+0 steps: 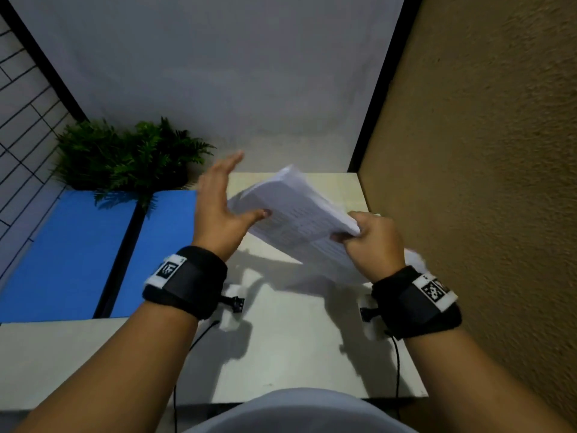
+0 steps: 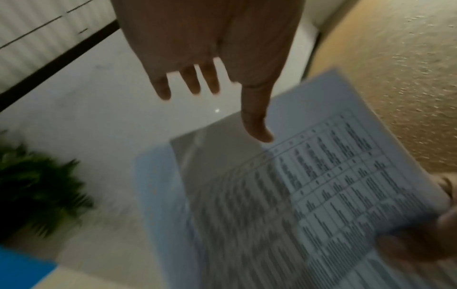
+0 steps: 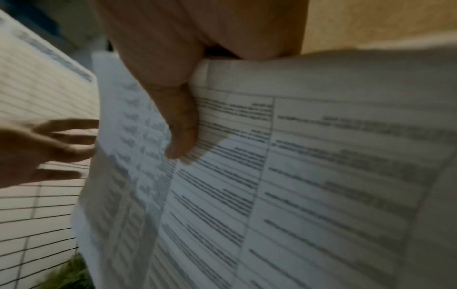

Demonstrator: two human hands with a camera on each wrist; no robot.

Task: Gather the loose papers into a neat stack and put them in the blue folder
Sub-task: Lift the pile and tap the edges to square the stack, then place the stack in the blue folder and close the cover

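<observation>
A bundle of printed papers (image 1: pixel 299 214) hangs tilted above the pale table (image 1: pixel 281 339). My right hand (image 1: pixel 368 239) grips its near right corner, thumb on the top sheet (image 3: pixel 321 176). My left hand (image 1: pixel 218 207) is beside the bundle's left edge with fingers straight and spread; its thumb reaches toward or touches the papers (image 2: pixel 321 185). In the left wrist view the straight fingers (image 2: pixel 190 82) hold nothing. The blue folder (image 1: pixel 78 254) lies open and flat on the table's left side, with nothing on it.
A green potted fern (image 1: pixel 125 157) stands behind the folder. A white wall closes the back, and a rough tan wall (image 1: pixel 484 182) runs along the table's right edge. Cables hang from both wrist bands.
</observation>
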